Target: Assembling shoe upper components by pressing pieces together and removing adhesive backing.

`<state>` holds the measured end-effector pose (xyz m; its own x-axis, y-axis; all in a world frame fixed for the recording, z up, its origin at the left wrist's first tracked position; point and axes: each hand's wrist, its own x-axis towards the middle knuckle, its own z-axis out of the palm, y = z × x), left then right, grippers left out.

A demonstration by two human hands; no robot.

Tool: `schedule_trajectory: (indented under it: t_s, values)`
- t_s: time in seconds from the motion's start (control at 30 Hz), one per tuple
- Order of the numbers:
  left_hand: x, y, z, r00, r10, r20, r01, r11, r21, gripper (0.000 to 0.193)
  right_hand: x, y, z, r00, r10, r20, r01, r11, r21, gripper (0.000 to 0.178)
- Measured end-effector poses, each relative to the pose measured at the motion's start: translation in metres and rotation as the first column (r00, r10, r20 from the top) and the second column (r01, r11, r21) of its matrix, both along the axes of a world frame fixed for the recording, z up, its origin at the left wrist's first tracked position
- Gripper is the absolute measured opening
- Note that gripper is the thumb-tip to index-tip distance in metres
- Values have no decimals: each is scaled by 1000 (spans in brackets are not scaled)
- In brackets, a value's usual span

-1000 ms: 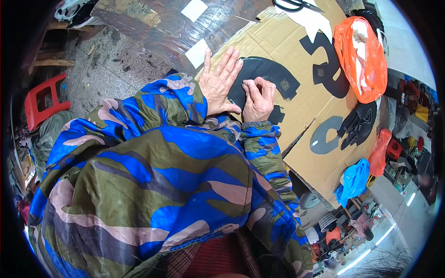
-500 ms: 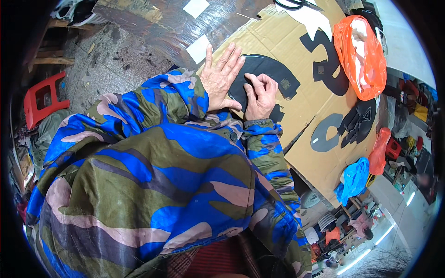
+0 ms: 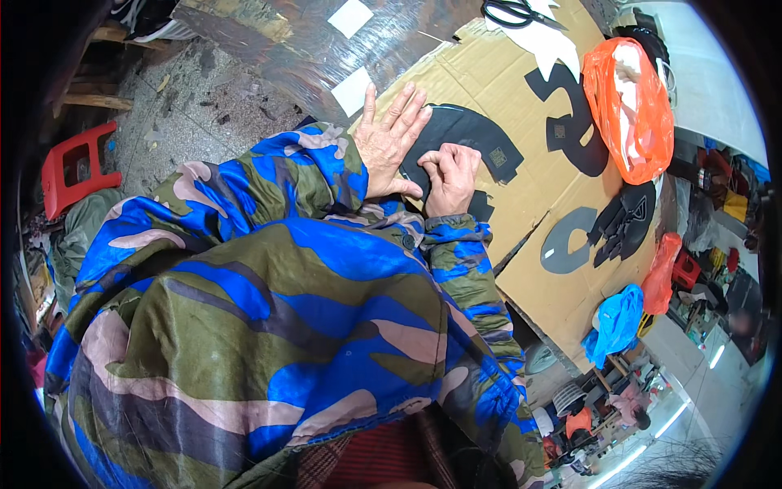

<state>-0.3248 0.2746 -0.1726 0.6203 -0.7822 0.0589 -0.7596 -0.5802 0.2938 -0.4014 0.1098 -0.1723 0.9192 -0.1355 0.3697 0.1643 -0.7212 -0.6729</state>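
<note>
Black curved piece [image 3: 468, 130]: lay flat on the cardboard sheet [image 3: 521, 171], under both hands; already shaped, pale printed patch on it. Looked mid-work.
Left hand [image 3: 384, 155]: spread flat, fingers straight, pressed on the piece's left part; grasped nothing.
Right hand [image 3: 454, 181]: fingers clenched, thumb against index, over the middle of the piece. Couldn't tell if anything was pinched.
Done under hands: couldn't tell; they covered the spot.
Wrist side: dark notched end showed beside the right wrist; same piece or another, unclear.
Second black piece [image 3: 588, 147]: similar curve, also patched, untouched beside the orange bag [image 3: 599, 106]. Finished or waiting, couldn't tell.
Grey ring-shaped piece [image 3: 555, 244]: lay apart from both hands, black bundle [image 3: 623, 224] just beside it. Neither in hand.
Scissors [image 3: 533, 15]: out of hand, at the far edge by a jagged white sheet [image 3: 554, 49]. Cutting didn't look like the current step.
</note>
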Motion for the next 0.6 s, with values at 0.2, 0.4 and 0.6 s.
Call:
schedule_trajectory:
  t_s: [0.2,0.4,0.6]
  values:
    - [1,-1,5,999,0,36,-1,999,33,130,0,-2,5,995,-18,-98,18,1000,4,49]
    - [0,-1,0,1000,-17,-19,17,999,-31,127,-23,3,-3,989,-47,-139,-1,946,-324,55]
    - [-1,1,2,1000,-7,18,7,1000,-6,132,-42,6,7,984,-80,-160,7,911,-412,54]
